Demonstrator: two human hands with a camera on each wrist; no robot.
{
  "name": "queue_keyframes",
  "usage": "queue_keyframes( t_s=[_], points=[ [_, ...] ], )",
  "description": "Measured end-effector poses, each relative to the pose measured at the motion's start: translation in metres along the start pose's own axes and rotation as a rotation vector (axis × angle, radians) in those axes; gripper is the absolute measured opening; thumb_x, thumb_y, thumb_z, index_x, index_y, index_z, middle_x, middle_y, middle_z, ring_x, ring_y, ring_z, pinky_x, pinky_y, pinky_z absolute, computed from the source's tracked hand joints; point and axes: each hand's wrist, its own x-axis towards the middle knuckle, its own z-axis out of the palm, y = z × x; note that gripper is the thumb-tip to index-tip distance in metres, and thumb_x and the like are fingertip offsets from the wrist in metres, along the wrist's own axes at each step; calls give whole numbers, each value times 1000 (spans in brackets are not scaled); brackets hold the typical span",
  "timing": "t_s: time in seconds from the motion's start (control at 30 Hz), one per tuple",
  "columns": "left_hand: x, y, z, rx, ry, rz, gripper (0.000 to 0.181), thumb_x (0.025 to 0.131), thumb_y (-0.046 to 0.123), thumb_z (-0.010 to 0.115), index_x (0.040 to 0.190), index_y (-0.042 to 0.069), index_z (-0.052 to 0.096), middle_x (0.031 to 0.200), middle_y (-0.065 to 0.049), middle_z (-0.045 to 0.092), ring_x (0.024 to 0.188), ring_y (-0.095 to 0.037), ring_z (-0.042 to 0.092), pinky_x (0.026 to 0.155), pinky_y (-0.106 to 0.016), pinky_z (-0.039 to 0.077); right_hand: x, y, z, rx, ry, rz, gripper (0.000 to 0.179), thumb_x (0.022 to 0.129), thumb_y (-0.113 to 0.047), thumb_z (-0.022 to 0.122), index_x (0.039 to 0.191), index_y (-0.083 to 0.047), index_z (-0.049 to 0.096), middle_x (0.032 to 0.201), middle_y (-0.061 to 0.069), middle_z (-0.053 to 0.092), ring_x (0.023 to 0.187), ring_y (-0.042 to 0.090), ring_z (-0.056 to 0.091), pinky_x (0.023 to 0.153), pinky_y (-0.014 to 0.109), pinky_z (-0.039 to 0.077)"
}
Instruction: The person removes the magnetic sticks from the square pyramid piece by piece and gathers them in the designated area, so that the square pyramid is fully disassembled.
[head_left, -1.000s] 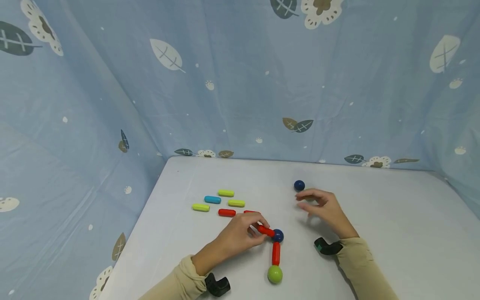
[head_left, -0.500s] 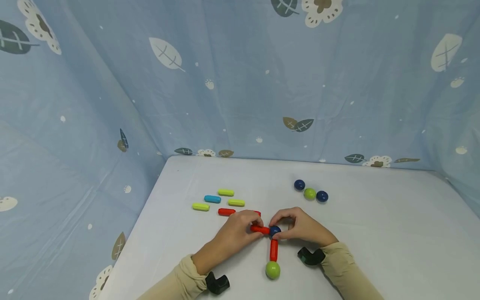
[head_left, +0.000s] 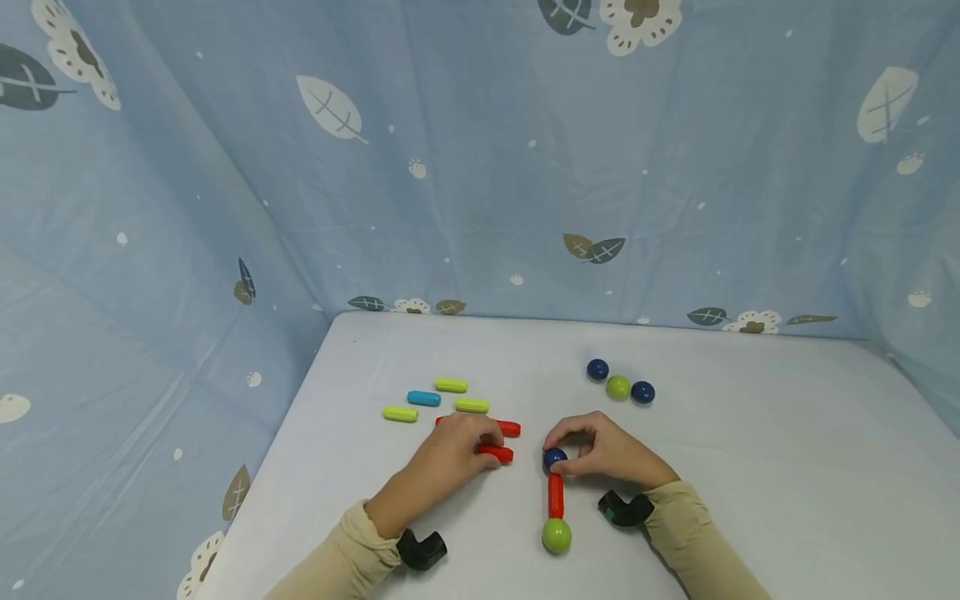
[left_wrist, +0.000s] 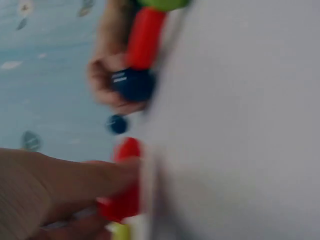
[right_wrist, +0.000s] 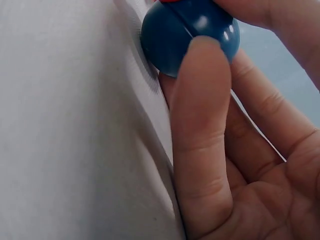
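My right hand [head_left: 607,450] pinches a dark blue ball [head_left: 554,460] between thumb and fingers; the right wrist view shows the thumb against the blue ball [right_wrist: 165,37]. A red rod [head_left: 556,497] joins that ball to a green ball [head_left: 557,536] nearer me, all in a line on the table. To the left, my left hand [head_left: 453,454] holds another red rod [head_left: 497,454], apart from the blue ball. Blurred in the left wrist view is the held red rod [left_wrist: 127,200], partly covered by the fingers. Behind the left hand lies a further red rod [head_left: 508,428], partly hidden.
Lime rods [head_left: 451,385] and one light blue rod [head_left: 423,398] lie beyond the left hand. A red rod end [head_left: 439,422] peeks out behind it. Further back right sit two blue balls [head_left: 597,370] and a green ball [head_left: 618,387]. Patterned blue cloth [head_left: 480,167] hangs behind the white table [head_left: 750,433].
My right hand came in from the right and took the blue ball. The left hand's red rod, touching that ball half a second ago, has moved away to the left.
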Motion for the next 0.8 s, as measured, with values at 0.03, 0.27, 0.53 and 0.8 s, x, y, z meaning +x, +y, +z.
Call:
queue_keyframes(
  t_s=[0.03, 0.27, 0.53, 0.8],
  points=[
    [-1, -1, -6, 12, -6, -18, 18, 81, 13, 89, 90, 19, 74, 89, 9, 73, 88, -8, 61, 80, -27, 54, 0, 0, 0, 2, -1, 5, 25, 87, -19, 83, 110, -18, 77, 112, 2, 75, 91, 6, 62, 63, 21, 54],
    [-8, -9, -35, 112, -70, -99, 24, 76, 6, 90, 79, 18, 69, 77, 7, 63, 80, -12, 51, 72, -28, 45, 0, 0, -1, 28, -12, 17, 25, 87, -18, 83, 111, -18, 76, 113, 4, 74, 93, 6, 62, 67, 22, 56],
    [-8, -18, -40, 164, -69, -137, 26, 73, 0, 90, 76, 16, 69, 78, 6, 65, 74, -11, 52, 68, -30, 46, -2, 0, -1, 46, -22, 22, 25, 88, -17, 82, 112, -16, 75, 114, 6, 73, 93, 6, 62, 67, 22, 57],
    [-10, -21, -43, 193, -66, -179, 31, 70, -4, 89, 74, 17, 66, 75, 6, 60, 74, -11, 51, 65, -29, 46, 0, 2, -2, 37, -23, 12, 25, 88, -16, 82, 111, -16, 75, 113, 5, 73, 92, 6, 62, 66, 22, 56]
  ],
)
